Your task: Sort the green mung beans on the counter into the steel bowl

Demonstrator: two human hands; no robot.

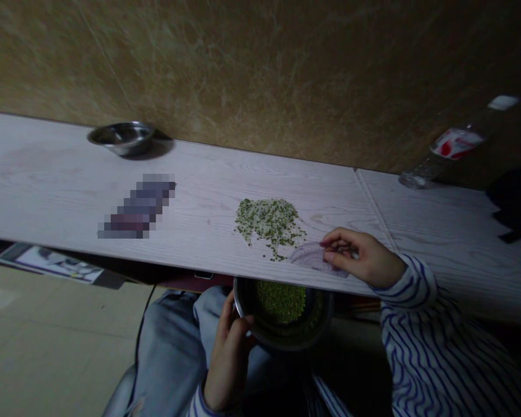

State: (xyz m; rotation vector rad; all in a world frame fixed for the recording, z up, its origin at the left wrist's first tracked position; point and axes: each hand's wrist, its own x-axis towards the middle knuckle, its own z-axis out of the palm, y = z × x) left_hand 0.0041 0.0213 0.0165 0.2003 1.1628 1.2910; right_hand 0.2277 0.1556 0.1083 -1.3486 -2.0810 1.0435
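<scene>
My left hand (232, 347) grips the left rim of a metal bowl (286, 341), held just below the table's front edge. Green beans, looking like mung beans (282, 301), lie inside it. With fingers pinched, my right hand (360, 255) holds a clear plastic protractor (310, 256) against the tabletop. Its curved side reaches the near right fringe of a spread pile of green beans mixed with white grains (269, 220). The bowl's far side is partly hidden under the table edge.
A second metal bowl (121, 138) stands at the back left by the wall. A blurred-out flat object (141, 205) lies on the white wooden table (200, 174). At the right are a clear bottle (455, 142) and a dark item (514, 200).
</scene>
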